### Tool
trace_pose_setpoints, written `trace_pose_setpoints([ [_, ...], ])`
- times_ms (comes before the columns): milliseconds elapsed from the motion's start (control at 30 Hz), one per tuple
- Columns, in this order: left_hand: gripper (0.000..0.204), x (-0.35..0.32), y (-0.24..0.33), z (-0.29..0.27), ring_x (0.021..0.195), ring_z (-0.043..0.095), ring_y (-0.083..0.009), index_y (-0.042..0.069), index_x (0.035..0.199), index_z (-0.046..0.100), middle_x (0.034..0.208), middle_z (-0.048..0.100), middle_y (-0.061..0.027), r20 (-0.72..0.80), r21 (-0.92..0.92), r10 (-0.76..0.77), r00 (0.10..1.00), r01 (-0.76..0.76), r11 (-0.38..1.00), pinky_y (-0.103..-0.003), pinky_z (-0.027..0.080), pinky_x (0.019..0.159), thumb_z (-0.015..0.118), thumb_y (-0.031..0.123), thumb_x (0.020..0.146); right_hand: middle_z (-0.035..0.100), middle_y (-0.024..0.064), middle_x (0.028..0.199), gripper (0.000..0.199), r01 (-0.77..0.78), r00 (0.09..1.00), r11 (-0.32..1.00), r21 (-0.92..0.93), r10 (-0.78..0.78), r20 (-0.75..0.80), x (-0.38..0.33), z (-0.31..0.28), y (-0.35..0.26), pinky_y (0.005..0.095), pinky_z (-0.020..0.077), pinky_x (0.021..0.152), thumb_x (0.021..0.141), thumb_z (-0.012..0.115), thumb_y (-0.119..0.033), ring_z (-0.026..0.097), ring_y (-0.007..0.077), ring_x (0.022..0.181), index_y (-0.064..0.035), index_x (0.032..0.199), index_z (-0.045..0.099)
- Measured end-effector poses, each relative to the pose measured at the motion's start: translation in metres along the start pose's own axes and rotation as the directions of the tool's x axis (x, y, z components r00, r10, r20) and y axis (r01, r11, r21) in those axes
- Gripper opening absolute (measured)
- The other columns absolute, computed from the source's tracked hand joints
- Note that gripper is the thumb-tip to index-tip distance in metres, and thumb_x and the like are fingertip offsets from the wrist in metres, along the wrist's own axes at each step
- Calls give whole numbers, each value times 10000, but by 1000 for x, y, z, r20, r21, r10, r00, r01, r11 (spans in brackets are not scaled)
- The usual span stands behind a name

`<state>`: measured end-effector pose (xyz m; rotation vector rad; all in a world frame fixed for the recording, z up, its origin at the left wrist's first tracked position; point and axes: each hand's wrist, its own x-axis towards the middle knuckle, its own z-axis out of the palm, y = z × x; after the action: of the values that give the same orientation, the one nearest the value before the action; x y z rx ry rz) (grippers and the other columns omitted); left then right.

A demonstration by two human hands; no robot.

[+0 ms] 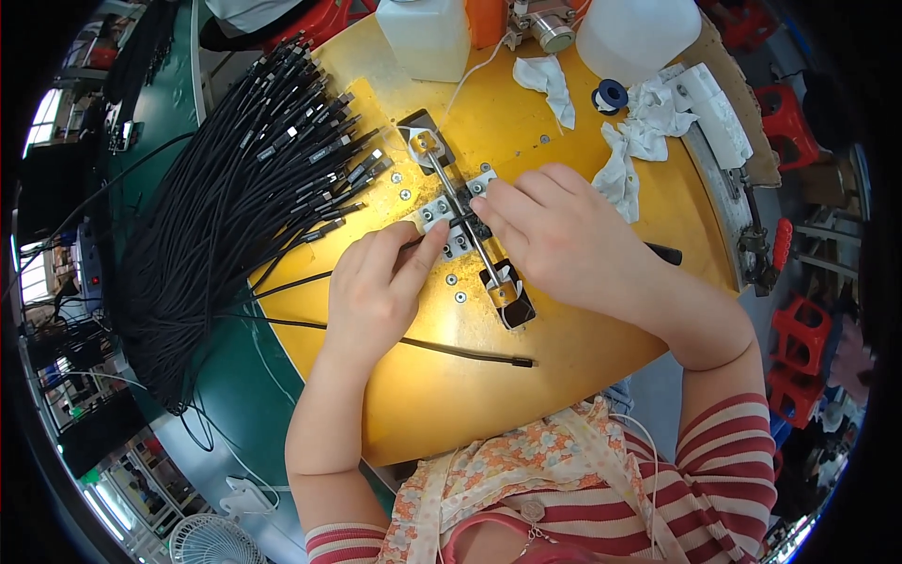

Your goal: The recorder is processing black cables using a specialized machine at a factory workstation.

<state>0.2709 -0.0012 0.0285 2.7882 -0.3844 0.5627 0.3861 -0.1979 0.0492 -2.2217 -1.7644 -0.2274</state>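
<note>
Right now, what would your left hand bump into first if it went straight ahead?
The left hand would probably meet the silver rod just ahead first, though depth is unclear from this view.

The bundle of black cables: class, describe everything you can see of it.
The bundle is many thin, flexible-looking black cables lying close together. Its connector ends, dark housings with some shiny metal tips, fan out over the upper-left part of the yellow tabletop. The lengths curve down and left over the green surface. Neither hand touches the main mass.
</note>
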Motion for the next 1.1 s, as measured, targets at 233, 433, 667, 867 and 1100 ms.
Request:
trace_pose_setpoints([
  [233,408,-1,-1,4,727,566,-189,82,1067,684,890,569,-47,-42,-17,12,999,-12,1000,-298,462,621,675,-16,671,557,48,899,345,-7,999,999,-37,9,35,-5,-4,1,306,424,751,763,599,-88,548,189,840,9,1091,645],
  [433,400,0,-3,5,731,564,-194,90,1060,683,883,573,-42,-50,-43,-6,999,4,999,-308,458,630,679,0,670,556,56,893,372,0,999,998,-68,3,38,-5,-2,2,313,428,737,746,604,-91,553,193,836,-6,1106,644],
  [667,439,1,-2,1,746,566,-217,101,1091,674,884,590,-53,-37,-32,-4,999,2,999,-330,463,648,688,-6,666,569,61,863,327,53,997,998,38,-51,-51,-6,0,9,309,447,696,739,615,-77,565,196,782,10,1053,644],
  [867,276,-8,-8,-4,734,572,-269,35,1001,646,828,591,-100,-30,-117,-120,992,116,986,-352,481,647,722,-3,739,579,55,809,239,103,982,993,55,-93,-167,-6,10,10,312,450,668,717,620,-80,570,196,740,13,935,650],
  [1100,143,-41,28,-32,813,539,-303,44,858,587,850,573,-114,276,-238,-188,942,257,937,-385,438,752,696,42,764,534,41,707,146,103,951,993,50,-84,-298,-4,11,13,303,426,623,653,601,-90,547,191,686,-7,773,604],
])
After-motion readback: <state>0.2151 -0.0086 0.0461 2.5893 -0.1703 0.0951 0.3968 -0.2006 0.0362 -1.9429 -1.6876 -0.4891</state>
